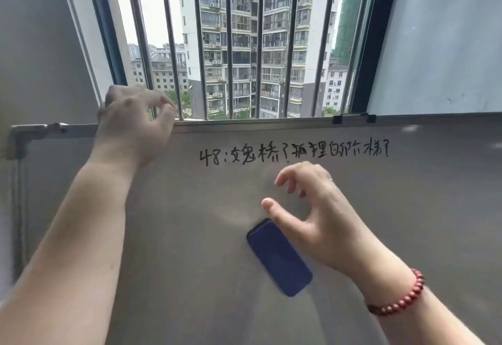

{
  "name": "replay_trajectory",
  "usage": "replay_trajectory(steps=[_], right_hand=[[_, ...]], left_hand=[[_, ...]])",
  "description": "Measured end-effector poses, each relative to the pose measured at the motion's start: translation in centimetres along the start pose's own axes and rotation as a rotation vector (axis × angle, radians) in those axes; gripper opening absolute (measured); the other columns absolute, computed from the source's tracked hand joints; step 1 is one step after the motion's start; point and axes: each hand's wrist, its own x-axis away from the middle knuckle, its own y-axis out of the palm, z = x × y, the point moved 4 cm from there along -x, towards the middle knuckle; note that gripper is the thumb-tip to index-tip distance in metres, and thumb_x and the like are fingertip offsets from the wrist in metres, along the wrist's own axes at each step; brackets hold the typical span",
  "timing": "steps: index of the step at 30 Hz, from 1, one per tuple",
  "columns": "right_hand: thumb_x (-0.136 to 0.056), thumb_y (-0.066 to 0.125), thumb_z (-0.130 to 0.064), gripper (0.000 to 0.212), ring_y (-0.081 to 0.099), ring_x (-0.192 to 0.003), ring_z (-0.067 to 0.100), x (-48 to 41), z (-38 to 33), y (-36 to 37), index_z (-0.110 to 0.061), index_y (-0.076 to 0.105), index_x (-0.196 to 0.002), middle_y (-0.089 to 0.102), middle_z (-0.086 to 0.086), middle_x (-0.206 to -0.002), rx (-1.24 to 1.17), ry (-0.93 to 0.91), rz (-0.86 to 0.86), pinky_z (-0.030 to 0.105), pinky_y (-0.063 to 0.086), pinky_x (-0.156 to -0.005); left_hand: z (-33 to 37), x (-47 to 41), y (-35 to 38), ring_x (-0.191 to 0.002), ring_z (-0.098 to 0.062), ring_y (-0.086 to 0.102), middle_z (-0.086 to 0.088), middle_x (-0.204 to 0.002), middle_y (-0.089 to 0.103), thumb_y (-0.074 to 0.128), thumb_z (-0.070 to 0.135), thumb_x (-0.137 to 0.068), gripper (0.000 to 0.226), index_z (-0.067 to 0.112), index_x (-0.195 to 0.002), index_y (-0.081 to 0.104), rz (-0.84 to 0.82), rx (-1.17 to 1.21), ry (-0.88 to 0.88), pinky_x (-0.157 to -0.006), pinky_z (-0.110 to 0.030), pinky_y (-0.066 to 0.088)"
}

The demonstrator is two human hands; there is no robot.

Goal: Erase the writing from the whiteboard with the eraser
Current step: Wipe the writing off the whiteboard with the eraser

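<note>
While the left hand (135, 124) hooks the whiteboard (407, 222) top rail, apparently steadying it, the right hand (323, 214) hovers, grip wide and empty, over the eraser (279, 257), which clings below the unerased writing (293, 152).

Barred window (239, 46) between grey walls (40, 46), daylit apartment towers (244, 32) beyond.

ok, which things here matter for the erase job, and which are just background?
Job:
- dark blue rectangular eraser, on the board
- grey metal-framed whiteboard
- black handwritten line
- right hand, open above the eraser
- left hand, on the top frame

Background:
- barred window
- red bead bracelet
</note>
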Motion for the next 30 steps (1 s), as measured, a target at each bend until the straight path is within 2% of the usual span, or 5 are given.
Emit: replay_trajectory(steps=[6, 11, 17, 23, 30], right_hand=[[-0.066, 0.066, -0.061, 0.056, 0.041, -0.094, 0.011, 2.2, 0.2, 4.6, -0.030, 0.045, -0.108, 0.045, -0.015, -0.103, 0.264, -0.078, -0.090, 0.031, 0.037, -0.095], [-0.069, 0.065, -0.056, 0.058, 0.049, -0.092, 0.024, 4.5, 1.4, 6.1, -0.024, 0.051, -0.116, 0.052, 0.001, -0.108, 0.428, 0.007, 0.060, 0.036, 0.040, -0.090], [-0.080, 0.067, -0.043, 0.050, 0.051, -0.102, 0.021, 4.3, 2.1, 3.7, -0.016, 0.047, -0.118, 0.048, 0.000, -0.112, 0.208, -0.060, 0.302, 0.029, 0.042, -0.094], [-0.088, 0.065, -0.034, 0.046, 0.046, -0.108, 0.035, 1.6, 8.1, -5.1, -0.005, 0.046, -0.118, 0.050, 0.017, -0.117, 0.240, 0.292, 0.828, 0.049, 0.042, -0.093], [-0.093, 0.055, -0.035, 0.044, 0.039, -0.122, 0.042, -0.2, 12.6, -8.3, -0.002, 0.052, -0.121, 0.046, 0.029, -0.125, 0.251, 0.522, 0.896, 0.047, 0.035, -0.106]], left_hand=[[-0.2, 0.0, 1.6, -0.042, -0.018, 0.036, 0.001, -0.041, 0.042, 0.032, 0.040, -0.093, 0.055, 0.019, -0.045, 0.047, 0.035, -0.314, 0.025, -0.063, -0.032, 0.031], [-0.4, 0.1, 1.8, -0.045, -0.026, 0.042, -0.001, -0.037, 0.033, 0.030, 0.040, -0.090, 0.054, 0.017, -0.042, 0.037, 0.126, -0.381, 0.020, -0.056, -0.030, 0.028], [-0.2, 0.2, 1.9, -0.045, -0.025, 0.036, 0.003, -0.038, 0.021, 0.033, 0.035, -0.090, 0.048, 0.020, -0.044, 0.033, 0.214, -0.395, 0.073, -0.056, -0.030, 0.027], [-0.2, 0.2, 2.0, -0.045, -0.026, 0.036, 0.002, -0.038, 0.020, 0.032, 0.034, -0.089, 0.046, 0.019, -0.046, 0.031, 0.237, -0.407, 0.078, -0.055, -0.030, 0.027], [0.5, 0.3, 1.9, -0.041, -0.023, 0.033, 0.004, -0.036, 0.018, 0.033, 0.032, -0.090, 0.047, 0.020, -0.045, 0.033, 0.251, -0.404, 0.093, -0.055, -0.030, 0.025]])
